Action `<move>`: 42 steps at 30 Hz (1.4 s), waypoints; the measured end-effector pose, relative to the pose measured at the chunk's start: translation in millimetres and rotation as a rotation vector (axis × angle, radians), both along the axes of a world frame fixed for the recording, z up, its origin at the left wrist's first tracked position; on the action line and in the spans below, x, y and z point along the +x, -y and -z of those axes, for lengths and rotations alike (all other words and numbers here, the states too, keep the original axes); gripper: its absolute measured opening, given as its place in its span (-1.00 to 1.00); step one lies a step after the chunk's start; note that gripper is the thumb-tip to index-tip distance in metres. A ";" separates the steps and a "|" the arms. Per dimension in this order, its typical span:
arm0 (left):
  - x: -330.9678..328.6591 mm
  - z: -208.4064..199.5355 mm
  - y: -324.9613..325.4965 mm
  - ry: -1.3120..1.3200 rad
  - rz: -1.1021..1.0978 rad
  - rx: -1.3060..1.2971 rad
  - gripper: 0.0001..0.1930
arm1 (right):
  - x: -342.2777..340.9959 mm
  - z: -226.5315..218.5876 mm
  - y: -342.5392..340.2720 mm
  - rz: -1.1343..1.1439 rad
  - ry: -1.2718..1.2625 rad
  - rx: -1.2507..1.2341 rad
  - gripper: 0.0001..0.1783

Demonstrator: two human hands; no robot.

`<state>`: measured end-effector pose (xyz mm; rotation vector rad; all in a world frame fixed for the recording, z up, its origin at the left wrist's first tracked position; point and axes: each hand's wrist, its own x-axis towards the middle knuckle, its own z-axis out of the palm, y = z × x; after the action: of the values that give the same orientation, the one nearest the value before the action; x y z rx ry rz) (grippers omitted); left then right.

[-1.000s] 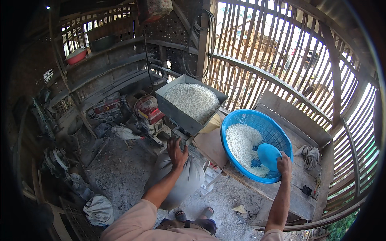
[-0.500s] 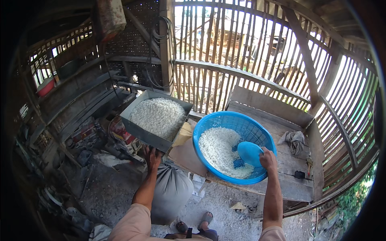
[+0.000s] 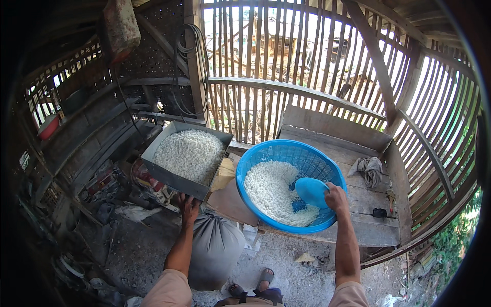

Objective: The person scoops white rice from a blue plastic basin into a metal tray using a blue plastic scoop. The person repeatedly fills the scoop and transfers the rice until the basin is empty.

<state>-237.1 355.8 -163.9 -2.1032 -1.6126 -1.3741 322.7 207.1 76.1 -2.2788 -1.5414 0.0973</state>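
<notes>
Right grip: my right grip (image 3: pixel 335 198) is closed round the handle end of the blue scoop (image 3: pixel 311 192), inside the right part of the basket.
Left grip: my left grip (image 3: pixel 189 205) is at the lower edge of the metal hopper (image 3: pixel 176 177); I cannot tell whether it holds anything or only rests there.
Blue basket: the wide blue basket (image 3: pixel 318 159) stands on the wooden table (image 3: pixel 355 234), between the hopper and the crumpled cloth (image 3: pixel 369 171).
White grains: the loose white grains (image 3: pixel 270 190) lie mostly in the basket's left half; blue floor shows through just beside the scoop.
Scooping well: I would judge it best to set the lip low against the grain bank and push leftward into its deep side, wrist firm, rather than scrape the thin patch.
Lifting well: keeping the scoop level and clear of the rim should save spilling; a light left hand would leave the hopper unjarred.
Hopper heap: a broad heap (image 3: pixel 190 153) fills the hopper's middle, so any addition would want a gentle tip, away from the walls.
Scoop's inside: hard to make out; I cannot tell whether it carries grains, and my fist hides the handle.
Left fingertips: partly lost in shadow under the hopper.
Red machine: the machine (image 3: pixel 144 175) is dim and partly covered by the hopper.
Grey sack: the sack (image 3: pixel 217 251) is gathered at its top, contents hidden.
</notes>
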 end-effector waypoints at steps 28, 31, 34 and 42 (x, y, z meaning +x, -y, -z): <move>14.7 -21.2 9.1 0.054 -0.020 -0.201 -0.54 | 1.8 1.4 3.1 -0.019 0.000 -0.013 -0.67; 17.5 -27.3 11.5 0.008 -0.023 -0.217 -0.57 | -1.6 -3.4 4.2 -0.005 -0.010 -0.017 -0.67; 20.6 -29.3 13.5 -0.072 -0.155 -0.297 -0.56 | -0.6 -3.7 2.3 -0.008 -0.009 -0.031 -0.66; 39.4 -30.1 13.4 -0.019 -0.263 -0.268 -0.53 | 2.5 -1.2 5.0 -0.007 -0.012 -0.012 -0.63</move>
<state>-197.7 342.4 -133.7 -1.9338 -2.0766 -1.1052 325.2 202.1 77.3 -2.2781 -1.5469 0.1215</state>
